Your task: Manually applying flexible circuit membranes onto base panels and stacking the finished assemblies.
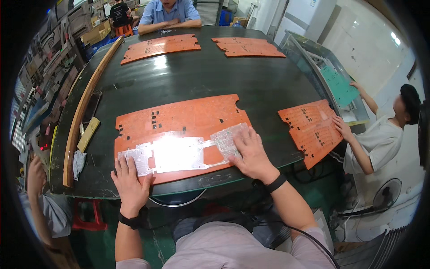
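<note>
The step in hand seems to be the seating of a clear plastic sheet (179, 154) on the near edge of the orange board (179, 121). The left hand (130, 181) lies flat and spread on the sheet's left end; the right hand (251, 152), fingers spread, presses its right end. A next move would likely need even pressure along the sheet so it stays aligned with the board.

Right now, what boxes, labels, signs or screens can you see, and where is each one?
Cardboard boxes: brown, stacked at far left beyond the table's corner.
Cardboard box: brown, on the floor beyond the table's far edge.
Screen: small, pale, far left by a seated person.
No labels or signs clear enough to tell.
</note>
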